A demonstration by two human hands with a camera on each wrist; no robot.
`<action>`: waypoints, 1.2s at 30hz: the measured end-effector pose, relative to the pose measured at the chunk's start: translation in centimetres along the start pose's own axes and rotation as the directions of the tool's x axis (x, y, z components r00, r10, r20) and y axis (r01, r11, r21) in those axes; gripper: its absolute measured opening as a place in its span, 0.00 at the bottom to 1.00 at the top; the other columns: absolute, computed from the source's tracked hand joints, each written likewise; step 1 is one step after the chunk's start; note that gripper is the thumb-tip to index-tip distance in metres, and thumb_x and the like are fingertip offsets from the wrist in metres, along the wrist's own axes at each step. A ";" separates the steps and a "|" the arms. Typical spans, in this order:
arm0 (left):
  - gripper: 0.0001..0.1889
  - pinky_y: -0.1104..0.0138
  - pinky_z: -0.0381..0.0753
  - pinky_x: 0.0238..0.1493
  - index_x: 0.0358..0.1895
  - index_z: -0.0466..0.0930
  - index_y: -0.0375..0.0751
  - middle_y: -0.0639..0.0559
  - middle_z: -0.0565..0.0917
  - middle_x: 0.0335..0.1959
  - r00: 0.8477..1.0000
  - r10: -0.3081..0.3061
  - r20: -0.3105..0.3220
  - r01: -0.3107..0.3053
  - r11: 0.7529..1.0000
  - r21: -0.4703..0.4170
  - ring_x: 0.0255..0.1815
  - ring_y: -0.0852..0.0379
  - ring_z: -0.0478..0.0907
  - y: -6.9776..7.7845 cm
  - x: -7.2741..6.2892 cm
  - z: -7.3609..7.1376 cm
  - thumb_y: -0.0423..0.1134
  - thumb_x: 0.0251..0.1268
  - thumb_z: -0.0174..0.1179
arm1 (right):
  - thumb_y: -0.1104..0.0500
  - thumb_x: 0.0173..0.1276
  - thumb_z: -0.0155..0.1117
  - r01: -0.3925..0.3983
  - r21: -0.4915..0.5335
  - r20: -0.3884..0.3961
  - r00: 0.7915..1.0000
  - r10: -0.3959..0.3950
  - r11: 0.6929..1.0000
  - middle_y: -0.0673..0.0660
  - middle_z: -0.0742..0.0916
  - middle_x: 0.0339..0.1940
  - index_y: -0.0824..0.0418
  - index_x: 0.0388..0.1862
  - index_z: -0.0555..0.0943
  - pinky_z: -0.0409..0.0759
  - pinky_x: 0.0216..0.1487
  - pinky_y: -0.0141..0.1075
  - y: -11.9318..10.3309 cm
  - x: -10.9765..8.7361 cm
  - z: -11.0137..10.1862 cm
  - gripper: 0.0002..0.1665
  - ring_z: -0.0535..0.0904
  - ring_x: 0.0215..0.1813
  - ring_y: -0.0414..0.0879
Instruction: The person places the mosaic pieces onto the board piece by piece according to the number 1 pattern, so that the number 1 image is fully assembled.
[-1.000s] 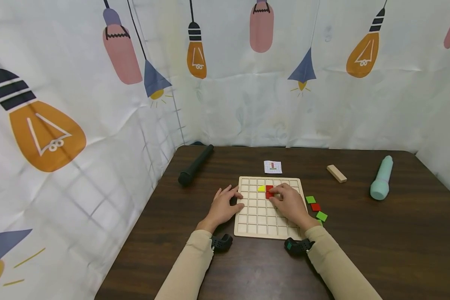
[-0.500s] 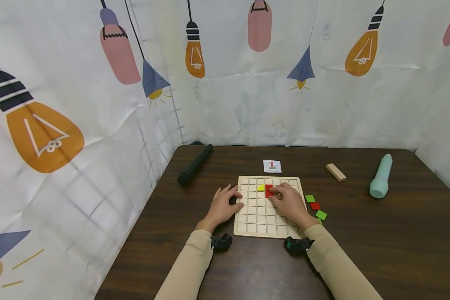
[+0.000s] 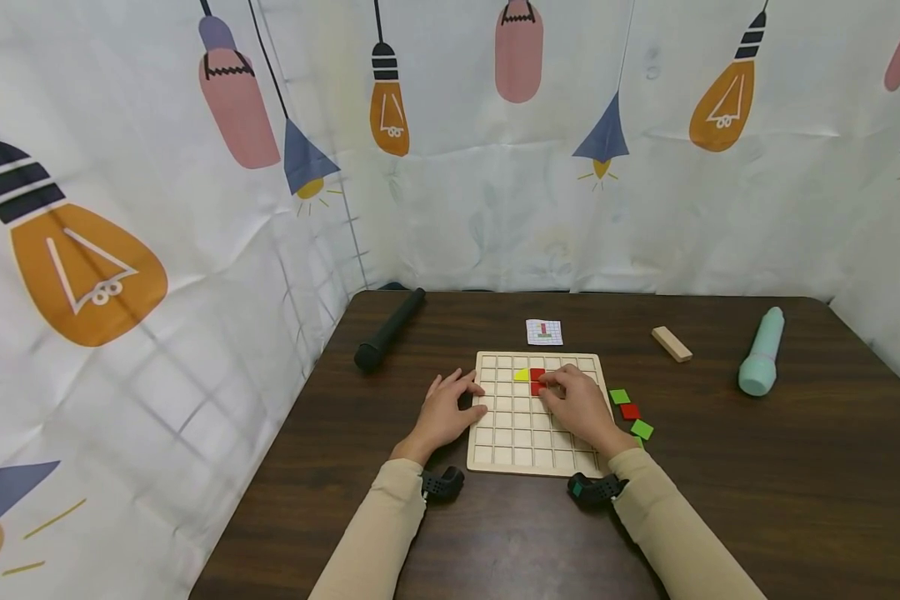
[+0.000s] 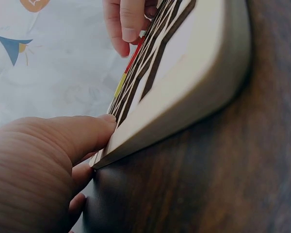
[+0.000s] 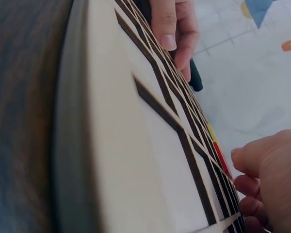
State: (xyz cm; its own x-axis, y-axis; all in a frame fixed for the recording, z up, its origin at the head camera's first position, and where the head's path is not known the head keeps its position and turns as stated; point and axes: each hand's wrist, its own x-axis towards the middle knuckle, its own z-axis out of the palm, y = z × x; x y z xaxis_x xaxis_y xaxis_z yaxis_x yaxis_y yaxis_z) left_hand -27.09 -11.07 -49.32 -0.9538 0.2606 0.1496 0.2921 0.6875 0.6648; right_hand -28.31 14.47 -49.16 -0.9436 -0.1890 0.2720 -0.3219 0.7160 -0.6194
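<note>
Red tile point(image 3: 536, 389) pinched by my right hand point(image 3: 579, 408), probably being seated — left hand point(image 3: 441, 417) spread against board point(image 3: 522, 439); next likely needs gentle release.

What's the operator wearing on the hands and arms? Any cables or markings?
Left hand and right hand are bare, no gloves. Long beige sleeves reach the wrists, plain, no print seen. A black device is strapped at each wrist, left unit and right unit; the right one shows a small green patch. No cables visible.
</note>
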 end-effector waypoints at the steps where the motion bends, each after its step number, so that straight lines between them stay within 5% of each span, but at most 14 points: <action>1: 0.10 0.49 0.39 0.78 0.47 0.83 0.49 0.48 0.67 0.73 1.000 0.002 0.000 -0.002 1.000 -0.001 0.77 0.48 0.56 0.0 0.0 0.0 0.43 0.64 0.65 | 0.57 0.66 0.67 0.003 0.005 -0.006 1.000 -0.003 1.000 0.53 0.82 0.42 0.58 0.49 0.86 0.72 0.35 0.37 0.1 0.0 0.0 0.13 0.71 0.36 0.46; 12: 0.10 0.48 0.39 0.77 0.47 0.83 0.49 0.48 0.67 0.73 1.000 0.012 0.003 -0.012 1.000 -0.020 0.77 0.47 0.55 0.4 -0.1 -0.1 0.43 0.64 0.65 | 0.59 0.70 0.63 0.048 0.091 -0.096 0.995 -0.040 0.995 0.53 0.83 0.42 0.59 0.47 0.86 0.78 0.38 0.39 0.5 -0.4 -1.5 0.11 0.77 0.39 0.48; 23: 0.10 0.50 0.38 0.78 0.46 0.83 0.50 0.49 0.67 0.73 1.000 -0.007 -0.003 0.007 1.000 -0.012 0.77 0.49 0.55 -0.1 0.1 0.1 0.44 0.64 0.65 | 0.62 0.71 0.61 0.037 0.066 -0.200 0.980 -0.024 0.997 0.57 0.84 0.38 0.64 0.49 0.85 0.74 0.32 0.38 3.2 -2.1 -4.9 0.12 0.75 0.34 0.48; 36: 0.09 0.50 0.38 0.78 0.46 0.83 0.50 0.51 0.67 0.73 1.000 -0.015 -0.008 0.014 1.000 -0.017 0.77 0.49 0.55 -0.3 0.2 0.2 0.44 0.64 0.65 | 0.52 0.75 0.57 -0.152 -0.022 0.004 0.988 0.152 0.988 0.67 0.83 0.54 0.65 0.60 0.79 0.80 0.46 0.55 6.6 -3.8 -9.4 0.22 0.79 0.51 0.61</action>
State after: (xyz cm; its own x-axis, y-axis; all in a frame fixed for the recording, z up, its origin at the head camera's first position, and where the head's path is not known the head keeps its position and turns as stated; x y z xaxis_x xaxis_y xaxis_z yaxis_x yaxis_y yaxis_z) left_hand -27.34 -11.11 -49.66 -0.9585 0.2454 0.1454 0.2770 0.6795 0.6793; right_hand -26.10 26.22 -47.34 -0.9819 -0.0805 0.1716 -0.1729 0.7511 -0.6372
